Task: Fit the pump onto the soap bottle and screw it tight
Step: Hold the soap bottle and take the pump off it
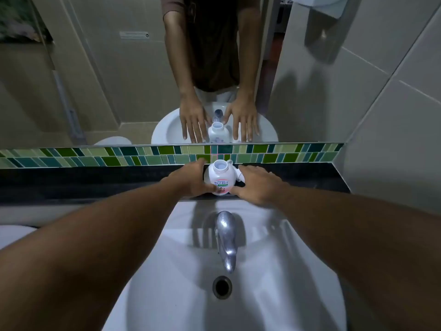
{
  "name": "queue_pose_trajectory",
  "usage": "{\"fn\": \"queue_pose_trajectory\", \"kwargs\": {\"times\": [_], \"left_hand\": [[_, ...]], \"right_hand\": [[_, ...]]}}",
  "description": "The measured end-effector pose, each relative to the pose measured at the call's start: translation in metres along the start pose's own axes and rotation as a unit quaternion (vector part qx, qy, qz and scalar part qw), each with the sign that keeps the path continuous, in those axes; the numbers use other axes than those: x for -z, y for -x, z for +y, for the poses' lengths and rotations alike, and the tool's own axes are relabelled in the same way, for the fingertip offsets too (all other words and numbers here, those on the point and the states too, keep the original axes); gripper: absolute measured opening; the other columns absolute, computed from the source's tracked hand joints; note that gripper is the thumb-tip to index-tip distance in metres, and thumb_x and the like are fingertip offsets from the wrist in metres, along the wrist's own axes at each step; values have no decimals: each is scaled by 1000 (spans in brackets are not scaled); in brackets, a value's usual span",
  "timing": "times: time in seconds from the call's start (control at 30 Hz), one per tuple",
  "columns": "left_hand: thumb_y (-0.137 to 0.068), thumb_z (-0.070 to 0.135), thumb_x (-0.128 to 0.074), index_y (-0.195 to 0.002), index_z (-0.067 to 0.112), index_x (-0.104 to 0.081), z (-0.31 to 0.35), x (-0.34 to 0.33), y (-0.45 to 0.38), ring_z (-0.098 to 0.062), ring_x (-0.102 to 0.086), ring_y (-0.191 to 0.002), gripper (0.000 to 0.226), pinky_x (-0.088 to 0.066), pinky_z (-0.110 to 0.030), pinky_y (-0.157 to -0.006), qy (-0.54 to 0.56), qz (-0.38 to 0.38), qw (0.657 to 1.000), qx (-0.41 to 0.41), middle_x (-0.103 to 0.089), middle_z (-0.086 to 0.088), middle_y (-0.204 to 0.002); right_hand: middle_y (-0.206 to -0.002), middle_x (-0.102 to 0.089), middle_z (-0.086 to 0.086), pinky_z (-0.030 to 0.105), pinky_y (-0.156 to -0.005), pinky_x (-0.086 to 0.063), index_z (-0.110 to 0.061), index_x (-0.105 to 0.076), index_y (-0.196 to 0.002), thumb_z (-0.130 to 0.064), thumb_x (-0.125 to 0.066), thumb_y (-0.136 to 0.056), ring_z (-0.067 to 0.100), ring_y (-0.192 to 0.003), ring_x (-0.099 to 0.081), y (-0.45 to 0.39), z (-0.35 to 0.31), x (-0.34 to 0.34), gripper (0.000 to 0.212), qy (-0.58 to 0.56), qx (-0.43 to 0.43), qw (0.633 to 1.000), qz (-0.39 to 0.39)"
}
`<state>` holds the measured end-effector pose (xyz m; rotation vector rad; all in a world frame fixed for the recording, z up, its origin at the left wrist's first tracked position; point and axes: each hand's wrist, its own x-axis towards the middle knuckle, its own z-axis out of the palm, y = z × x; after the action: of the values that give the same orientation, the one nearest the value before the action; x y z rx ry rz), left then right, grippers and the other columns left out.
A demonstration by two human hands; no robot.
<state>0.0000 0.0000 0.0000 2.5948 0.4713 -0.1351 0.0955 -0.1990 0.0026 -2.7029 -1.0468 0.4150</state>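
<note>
Soap bottle (219, 177): upright, uncapped, centre frame on dark ledge (95, 181). Left hand (188, 180): fingers straight along flank, thumb on label, likely steadying. Right hand (257, 185): fingers extended over pump (239, 175), just right of bottle, not yet grasping.

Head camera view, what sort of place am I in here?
Most likely a bathroom: a white ceramic washbasin with a chrome metal tap, a wall mirror, and a white plastic soap bottle.
</note>
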Motion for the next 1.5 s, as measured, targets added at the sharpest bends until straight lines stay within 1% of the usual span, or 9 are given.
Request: {"fn": "queue_pose_trajectory", "kwargs": {"times": [0.13, 0.33, 0.5, 0.6, 0.8, 1.03, 1.2, 1.4, 1.5], "left_hand": [[-71, 43, -87, -146, 21, -41, 2, -3, -4, -29, -65, -107, 91, -56, -44, -88, 29, 11, 1000, -3, -63, -7, -138], [-74, 28, -90, -139, 17, -52, 0, -13, -11, -27, -64, -109, 76, -53, -39, -94, 97, 36, 995, -12, -66, -7, -132], [-71, 17, -93, -136, 17, -56, -9, -20, -15, -25, -66, -112, 75, -53, -42, -100, 184, 32, 982, 0, -68, -6, -131], [-70, 16, -93, -136, 18, -58, -8, -20, -18, -25, -65, -115, 75, -52, -45, -103, 189, 25, 982, -5, -69, -5, -131], [-70, 15, -93, -136, 19, -59, -12, -19, -22, -26, -67, -115, 74, -52, -50, -104, 192, 7, 981, -12, -70, -4, -129], [-69, 15, -94, -133, 19, -62, -16, -22, -23, -23, -69, -109, 72, -55, -47, -101, 207, 14, 978, -18, -73, -1, -123], [-68, 15, -94, -132, 18, -61, -19, -22, -24, -24, -70, -109, 72, -56, -50, -99, 218, 10, 976, -22, -73, -3, -122], [-71, 13, -92, -133, 17, -60, -21, -24, -22, -23, -71, -108, 70, -57, -48, -97, 241, 5, 970, -25, -73, -4, -122], [-72, 11, -91, -132, 17, -60, -22, -24, -22, -21, -71, -108, 68, -58, -45, -97, 249, 2, 968, -27, -73, -3, -121]], "right_hand": [[-130, -60, 1, 51, -101, -44, -32, -50, -133, -73, -53, -79, 29, -124, -53, -2, 1, 0, 68, 17, 2, 1000, -3], [-138, -55, 6, 49, -102, -46, -22, -53, -136, -42, -53, -94, 33, -127, -54, -8, -2, -2, 47, 68, 2, 998, -12], [-134, -57, 7, 42, -89, -46, -19, -55, -128, -27, -54, -96, 33, -121, -58, -16, -1, -5, 33, 56, 3, 998, 10], [-129, -59, 8, 40, -82, -44, -19, -55, -124, -23, -55, -96, 34, -116, -60, -19, 1, -9, 28, 52, 5, 998, 30], [-127, -61, 10, 43, -85, -49, -20, -57, -126, -24, -57, -100, 35, -117, -59, -27, 4, -11, 27, 45, 9, 997, 65], [-115, -66, 14, 39, -68, -40, -17, -47, -108, -15, -60, -100, 34, -90, -51, -32, 5, -14, 16, 41, -3, 997, 73], [-117, -64, 14, 42, -74, -44, -15, -48, -114, -17, -63, -98, 39, -106, -60, -33, 11, -19, 22, 39, -9, 996, 83], [-133, -53, 16, 47, -93, -46, -9, -52, -131, -23, -62, -100, 38, -121, -53, -33, 14, -22, 35, 21, -50, 996, 70], [-132, -58, 18, 43, -96, -43, -8, -53, -130, -30, -56, -102, 39, -122, -54, -29, 20, -23, 36, 39, -84, 993, 72]]}}
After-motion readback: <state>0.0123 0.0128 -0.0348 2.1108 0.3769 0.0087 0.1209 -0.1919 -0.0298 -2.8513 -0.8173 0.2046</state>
